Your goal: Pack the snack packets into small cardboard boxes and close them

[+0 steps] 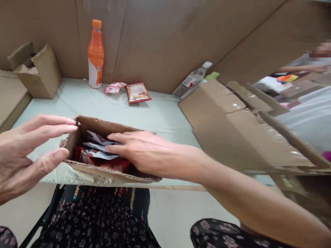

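- Your right hand [141,151] reaches into the open box [103,174], palm down, fingers stretched flat over the packets [100,151] inside; it presses or touches them, and you cannot tell whether it grips any.
- Your left hand [28,151] hovers just beside the box's left wall, fingers spread wide and loosely curved, holding nothing; its fingertips [68,124] come near the box's rim.
- The box sits at the near edge of the table [165,113], overhanging your lap, its flaps open and red and white packets piled in it.
- Far back on the table stands an orange bottle [95,55], upright against the cardboard wall [165,38].
- Just right of the bottle lie two loose packets, a small pink one [113,88] and a larger red one [138,92], close together.
- A clear bottle [191,80] leans at the back right.
- A small empty carton [37,70] rests at the left.
- Flattened cardboard [232,127] covers the table's right side.
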The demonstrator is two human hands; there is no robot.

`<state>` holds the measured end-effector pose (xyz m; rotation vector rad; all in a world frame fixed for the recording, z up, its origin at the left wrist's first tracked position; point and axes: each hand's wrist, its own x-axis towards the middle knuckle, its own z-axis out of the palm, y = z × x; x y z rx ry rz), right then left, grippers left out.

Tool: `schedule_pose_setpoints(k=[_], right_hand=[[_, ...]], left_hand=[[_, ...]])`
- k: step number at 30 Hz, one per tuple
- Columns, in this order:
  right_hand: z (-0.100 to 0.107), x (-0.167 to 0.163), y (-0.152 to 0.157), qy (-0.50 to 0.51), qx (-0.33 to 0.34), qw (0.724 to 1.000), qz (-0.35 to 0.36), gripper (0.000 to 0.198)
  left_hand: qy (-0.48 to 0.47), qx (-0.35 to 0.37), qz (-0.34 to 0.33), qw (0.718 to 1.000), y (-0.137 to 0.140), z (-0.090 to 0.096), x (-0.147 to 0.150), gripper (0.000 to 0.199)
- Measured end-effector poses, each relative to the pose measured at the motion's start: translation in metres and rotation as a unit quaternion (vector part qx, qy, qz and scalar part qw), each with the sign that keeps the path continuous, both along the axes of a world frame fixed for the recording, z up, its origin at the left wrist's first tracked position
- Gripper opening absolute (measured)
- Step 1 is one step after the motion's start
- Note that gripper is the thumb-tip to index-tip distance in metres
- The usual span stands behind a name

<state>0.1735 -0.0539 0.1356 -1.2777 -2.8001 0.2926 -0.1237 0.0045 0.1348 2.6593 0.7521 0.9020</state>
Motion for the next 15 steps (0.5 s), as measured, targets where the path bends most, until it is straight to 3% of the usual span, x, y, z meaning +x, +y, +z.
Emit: schedule_pose_setpoints(k=[3,6,11,15], right_hand=[[0.01,0.023,-0.026,0.145,0.136,0.978,-0.064,0.033],[0.007,0.041,-0.045,0.231,0.226,0.935,-0.143,0.03],[-0.03,0.047,-0.06,0.304,0.254,0.896,-0.203,0.027],[-0.066,0.036,-0.057,0.333,0.21,0.902,-0.175,0.02]], left_hand=[[-0.026,-0.059,0.059,0.996,-0.004,-0.029,-0.023,0.044],[-0.038,-0.103,0.05,0.993,-0.013,-0.061,-0.03,0.057],[-0.145,-0.008,0.028,0.989,-0.02,-0.091,-0.009,0.064],[-0.166,-0.034,0.006,0.986,-0.019,-0.092,0.005,0.063]])
